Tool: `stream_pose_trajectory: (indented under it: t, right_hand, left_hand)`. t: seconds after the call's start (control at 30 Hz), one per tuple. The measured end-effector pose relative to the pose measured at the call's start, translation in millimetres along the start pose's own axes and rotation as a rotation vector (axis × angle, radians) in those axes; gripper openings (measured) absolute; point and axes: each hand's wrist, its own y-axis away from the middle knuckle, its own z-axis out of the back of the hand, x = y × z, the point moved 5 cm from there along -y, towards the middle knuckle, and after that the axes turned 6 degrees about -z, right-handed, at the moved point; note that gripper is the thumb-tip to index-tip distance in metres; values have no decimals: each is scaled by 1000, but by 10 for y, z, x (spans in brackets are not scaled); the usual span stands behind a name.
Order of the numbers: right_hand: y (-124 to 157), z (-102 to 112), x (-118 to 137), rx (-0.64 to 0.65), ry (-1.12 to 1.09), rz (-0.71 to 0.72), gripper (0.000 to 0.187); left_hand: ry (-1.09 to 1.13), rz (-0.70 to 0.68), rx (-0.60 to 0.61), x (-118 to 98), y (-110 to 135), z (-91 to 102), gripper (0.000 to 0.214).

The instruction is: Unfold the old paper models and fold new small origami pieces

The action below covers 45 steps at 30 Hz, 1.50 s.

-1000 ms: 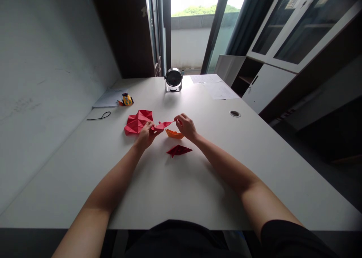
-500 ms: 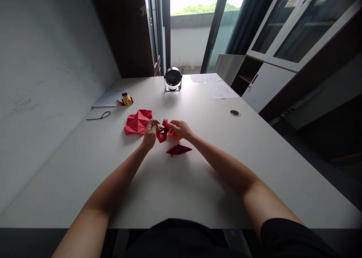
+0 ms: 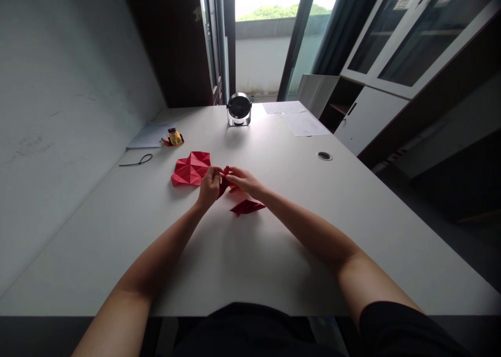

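Left hand [image 3: 210, 183] and right hand [image 3: 244, 180] both grasp one red folded paper [image 3: 223, 187], left gripping its side, right fingertips pinching near the top. Piece is held over mid-desk, dark red in shadow, small point sticking up between the fingers; exact folds mostly covered. Orange folded paper [image 3: 234, 189] partly hidden under the right hand. Dark red folded paper [image 3: 247, 207], long with pointed ends, lies just nearer the body. Creased red sheet [image 3: 190, 169] spread flat-ish beside the left hand, grid of fold lines. White desk [image 3: 250, 263], also carrying black cable tie [image 3: 139, 161], yellow toy [image 3: 175, 137], round black device [image 3: 239, 108] on metal stand, loose papers [image 3: 307, 125]. Pale wall [image 3: 70, 111] left, glass door [image 3: 270, 54] ahead, cabinets [image 3: 371, 118] right.
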Motion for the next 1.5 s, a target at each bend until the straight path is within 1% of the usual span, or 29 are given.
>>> stream_pose_trajectory:
  t: [0.1,0.2,0.27,0.37,0.43,0.6,0.7,0.8,0.87,0.97,1.03,1.1,1.23,1.3,1.4,1.5]
  right_hand:
    - [-19,22,-52,-14,-48,-10,28]
    - [-32,79,-94,-96,-67,-34,22]
    - [-22,83,-86,-122,-73,-37,23]
    - [8,39,-43,-108,-102,-32,31]
    - [22,25,-26,-121,-120,-30,36]
    - [-1,79,-74,-185,-129,-20,31]
    - [-32,114,-132,-201,-147,-16,27]
    - [-59,135,-156,-206,-134,23,25]
    - [-73,154,-150,-219,-107,64,24]
    - [-83,202,-118,-283,-32,131,23]
    - [-77,234,-87,-333,34,169,22]
    - [-59,253,-51,-372,119,196,21]
    - [1,250,39,-407,353,251,11]
    - [37,243,93,-420,456,305,9]
    - [84,243,164,-454,562,405,15]
    - [110,239,207,-482,641,479,18]
  left_hand:
    - [35,15,-19,32,-6,14,9]
    - [-6,6,-24,48,-8,20,7]
    - [-30,-5,-12,47,-7,12,8]
    - [-6,-3,4,39,-4,-5,9]
    - [16,2,10,27,0,-15,12]
    - [123,14,102,16,22,-102,22]
    - [192,17,104,32,33,-139,23]
    - [186,-9,82,36,38,-146,25]
    - [142,-41,74,27,40,-138,27]
    - [40,-49,67,44,36,-104,31]
    - [-2,-7,81,93,29,-83,32]
    - [7,41,119,152,20,-79,28]
    - [139,147,191,272,8,-98,19]
    - [227,241,208,348,13,-108,21]
    - [372,367,226,438,32,-123,31]
    - [465,422,241,462,48,-138,37]
